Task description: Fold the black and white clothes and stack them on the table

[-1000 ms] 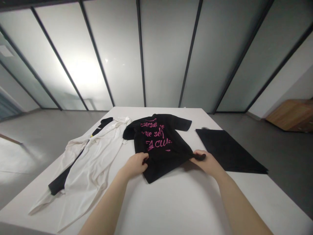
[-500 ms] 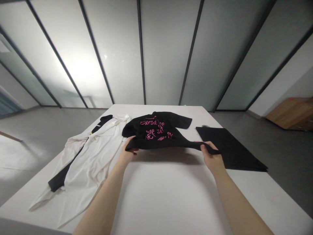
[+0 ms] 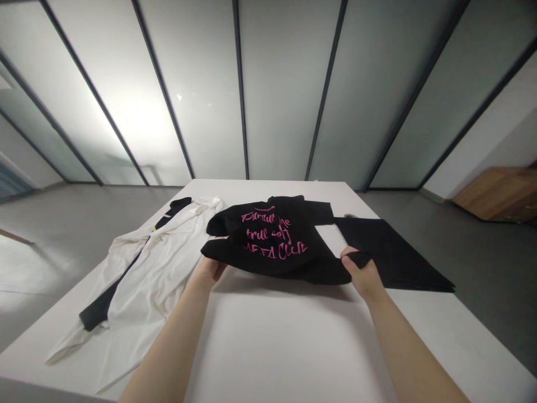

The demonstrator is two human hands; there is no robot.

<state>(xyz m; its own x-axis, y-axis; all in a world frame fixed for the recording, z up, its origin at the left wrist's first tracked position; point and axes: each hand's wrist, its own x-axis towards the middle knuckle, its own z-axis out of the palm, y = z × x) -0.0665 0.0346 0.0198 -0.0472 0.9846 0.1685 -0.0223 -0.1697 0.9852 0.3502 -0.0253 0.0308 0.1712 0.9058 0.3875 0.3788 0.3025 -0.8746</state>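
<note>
A black T-shirt (image 3: 272, 235) with pink lettering lies across the middle of the white table, its near hem raised off the surface. At the hem's left corner my left hand (image 3: 212, 270) is closed on the cloth, the fingers partly hidden beneath it. My right hand (image 3: 363, 271) pinches the right corner, with a small flap of black fabric sticking out past the thumb. The sleeves point away toward the far side, and the right sleeve reaches near a black folded sheet or board.
On the left, a white long-sleeved garment (image 3: 155, 280) lies spread with a black strip (image 3: 98, 308) along it. The flat black board or sheet (image 3: 403, 252) rests at the right edge of the white table (image 3: 285, 347). Frosted glass panels (image 3: 281, 84) stand behind.
The shirt's hem has come lower and nearer to me, and the cloth is flatter, so more of the pink lettering shows. Both hands keep their grip.
</note>
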